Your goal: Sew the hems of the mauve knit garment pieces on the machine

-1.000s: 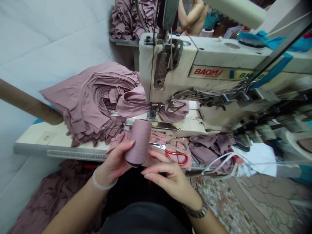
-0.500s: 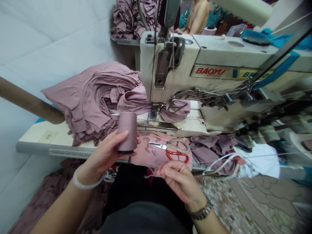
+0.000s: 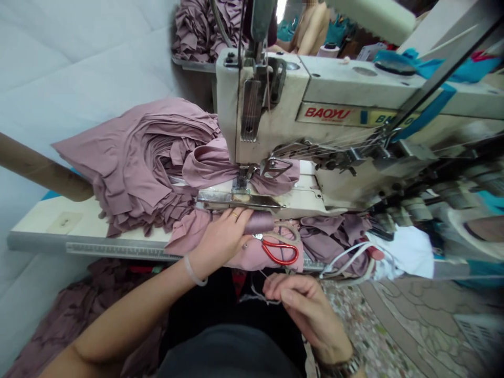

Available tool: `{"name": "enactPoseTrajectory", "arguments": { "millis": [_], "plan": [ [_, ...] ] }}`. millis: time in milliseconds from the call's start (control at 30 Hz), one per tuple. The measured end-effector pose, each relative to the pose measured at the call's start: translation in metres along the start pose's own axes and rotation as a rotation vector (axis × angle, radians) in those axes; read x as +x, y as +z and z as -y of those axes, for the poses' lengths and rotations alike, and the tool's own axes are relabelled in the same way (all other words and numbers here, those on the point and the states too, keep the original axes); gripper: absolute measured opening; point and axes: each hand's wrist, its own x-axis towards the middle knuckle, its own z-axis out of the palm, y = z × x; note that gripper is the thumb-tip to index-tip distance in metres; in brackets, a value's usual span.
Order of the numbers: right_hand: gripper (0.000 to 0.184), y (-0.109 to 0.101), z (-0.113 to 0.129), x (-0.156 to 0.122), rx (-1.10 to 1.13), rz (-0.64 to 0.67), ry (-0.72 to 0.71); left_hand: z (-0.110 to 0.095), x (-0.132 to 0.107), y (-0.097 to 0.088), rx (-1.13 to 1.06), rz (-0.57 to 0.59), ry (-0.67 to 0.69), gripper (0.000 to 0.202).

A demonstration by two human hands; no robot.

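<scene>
My left hand (image 3: 222, 236) is closed round a mauve thread spool (image 3: 260, 222), which lies on its side on mauve cloth just in front of the sewing machine's bed. Red-handled scissors (image 3: 279, 250) lie right beside the spool. My right hand (image 3: 300, 299) is lower, near my lap, with its fingers pinched on a thin thread (image 3: 258, 294) that trails to the left. A cream sewing machine (image 3: 299, 121) marked BAOYU stands behind both hands, with mauve fabric under its presser foot (image 3: 241, 181).
A large heap of mauve fabric pieces (image 3: 137, 163) fills the table's left side. A cardboard tube (image 3: 39, 170) juts in from the left. More mauve cloth and white cords (image 3: 354, 257) hang at the table's front right. Another person's arm (image 3: 311, 31) shows behind the machine.
My left hand has moved the spool from upright in the air down and right onto the cloth beside the scissors. My right hand has drawn back toward my lap, still pinching thread.
</scene>
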Motion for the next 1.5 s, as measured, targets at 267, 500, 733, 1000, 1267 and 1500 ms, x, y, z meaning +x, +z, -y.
{"name": "enactPoseTrajectory", "arguments": {
  "millis": [267,500,733,1000,1267,1500],
  "plan": [
    [0.017,0.014,-0.01,0.015,0.291,-0.222,0.181,0.01,-0.048,-0.007,-0.403,-0.277,-0.075,0.019],
    [0.019,0.025,-0.01,0.023,0.038,-0.218,0.115,-0.005,-0.075,-0.006,-1.057,0.327,-0.385,0.04],
    [0.013,0.028,-0.01,0.024,-0.182,-0.204,0.045,0.0,-0.068,0.01,-1.159,0.254,-0.501,0.048],
    [0.012,0.033,-0.003,0.023,-0.236,-0.163,0.04,0.003,-0.092,0.004,-0.371,-0.359,-0.001,0.027],
    [0.01,0.032,-0.005,0.025,-0.141,-0.131,0.082,0.001,-0.104,0.0,-0.263,-0.24,0.203,0.048],
    [0.012,0.034,-0.004,0.025,-0.107,-0.112,0.098,-0.006,-0.088,0.0,-0.792,0.073,-0.15,0.026]
  ]
}}
